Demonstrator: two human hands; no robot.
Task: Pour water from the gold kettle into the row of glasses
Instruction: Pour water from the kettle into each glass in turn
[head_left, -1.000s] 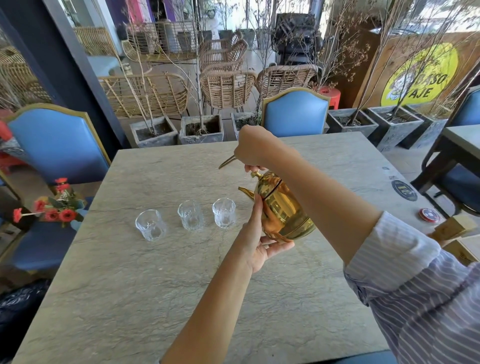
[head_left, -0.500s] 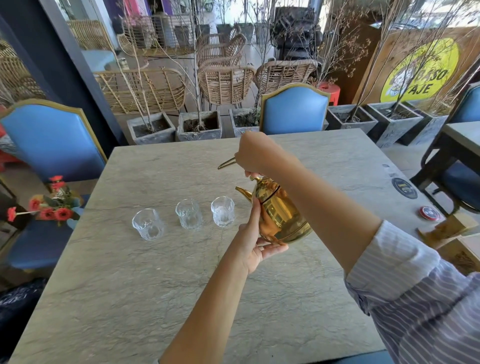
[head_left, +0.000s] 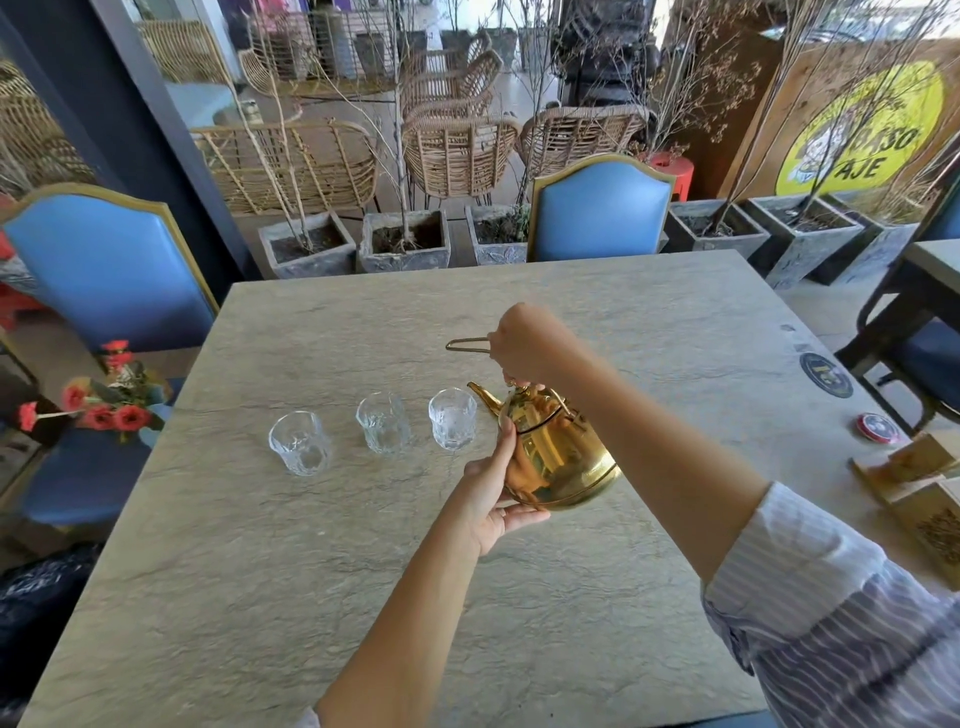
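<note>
A gold kettle (head_left: 558, 457) hangs tilted above the stone table (head_left: 311, 597), its spout pointing left, close to the rightmost glass (head_left: 452, 418). My right hand (head_left: 524, 340) grips the kettle's thin handle from above. My left hand (head_left: 491, 493) cups the kettle's lower left side, fingers spread against the metal. Three clear ribbed glasses stand in a row: the left glass (head_left: 300, 442), the middle glass (head_left: 383, 423) and the rightmost one. No water stream is visible at the spout.
Blue chairs stand at the far side (head_left: 600, 208) and at the left (head_left: 104, 265). Red flowers (head_left: 111, 410) sit beyond the left edge. A round red tin (head_left: 877, 428) and wooden boxes (head_left: 919, 478) lie at the table's right edge.
The kettle has lowered a little and its spout has come closer to the rightmost glass. Both hands keep their hold. The glasses have not moved.
</note>
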